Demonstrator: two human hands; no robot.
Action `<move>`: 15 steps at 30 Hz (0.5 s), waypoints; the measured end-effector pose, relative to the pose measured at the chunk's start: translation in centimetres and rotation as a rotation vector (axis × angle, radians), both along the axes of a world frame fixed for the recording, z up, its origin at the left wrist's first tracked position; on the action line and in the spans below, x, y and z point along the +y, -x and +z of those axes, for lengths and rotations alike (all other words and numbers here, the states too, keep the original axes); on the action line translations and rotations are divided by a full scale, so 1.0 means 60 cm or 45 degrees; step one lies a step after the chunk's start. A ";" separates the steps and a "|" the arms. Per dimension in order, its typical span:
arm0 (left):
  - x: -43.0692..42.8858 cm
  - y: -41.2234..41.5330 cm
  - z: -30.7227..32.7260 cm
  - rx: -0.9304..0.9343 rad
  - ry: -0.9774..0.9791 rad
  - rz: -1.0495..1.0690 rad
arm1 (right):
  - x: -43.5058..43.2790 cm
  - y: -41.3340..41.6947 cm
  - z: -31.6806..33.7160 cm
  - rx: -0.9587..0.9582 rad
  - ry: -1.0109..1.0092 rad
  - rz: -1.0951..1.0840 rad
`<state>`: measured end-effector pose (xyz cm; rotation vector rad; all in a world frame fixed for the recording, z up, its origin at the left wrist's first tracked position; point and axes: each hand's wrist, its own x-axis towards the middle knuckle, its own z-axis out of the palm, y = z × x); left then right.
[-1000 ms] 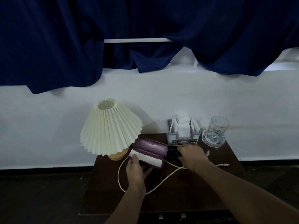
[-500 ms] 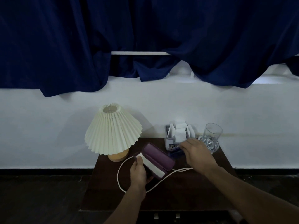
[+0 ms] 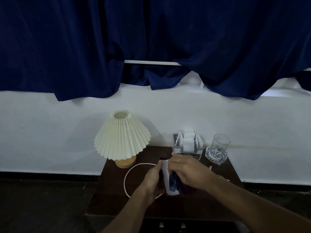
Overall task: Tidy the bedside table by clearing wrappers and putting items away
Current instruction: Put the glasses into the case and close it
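Head view: right of the lamp (image 3: pixel 122 140), an open case (image 3: pixel 165 175) is gripped by the left hand (image 3: pixel 154 180); a dark blue item (image 3: pixel 173 183) in it is pinched by the right hand (image 3: pixel 190 170). Farther right, a grey caddy (image 3: pixel 175 146) is filled with white packets (image 3: pixel 188 142).

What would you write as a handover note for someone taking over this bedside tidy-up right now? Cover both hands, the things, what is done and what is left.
Left hand grips the open purple case over the table.
Right hand holds a dark blue item at the case's opening; what it is, I cannot tell.
Done: case open, item not yet fully in.
Left: seat the item, close the case, coil the white cable, put things away.
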<state>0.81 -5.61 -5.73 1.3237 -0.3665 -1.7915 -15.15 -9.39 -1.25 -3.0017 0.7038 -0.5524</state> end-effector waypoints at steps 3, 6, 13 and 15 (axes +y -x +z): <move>0.001 0.004 -0.003 -0.038 0.030 -0.004 | 0.001 0.000 -0.004 0.047 -0.030 0.027; 0.001 0.009 -0.011 -0.011 0.050 0.003 | 0.002 0.004 -0.007 -0.014 -0.024 -0.047; 0.003 0.009 -0.015 -0.075 0.058 0.032 | 0.009 0.008 -0.011 0.010 -0.049 -0.411; 0.006 0.008 -0.014 -0.088 0.085 0.045 | 0.013 0.007 -0.012 0.001 -0.096 -0.461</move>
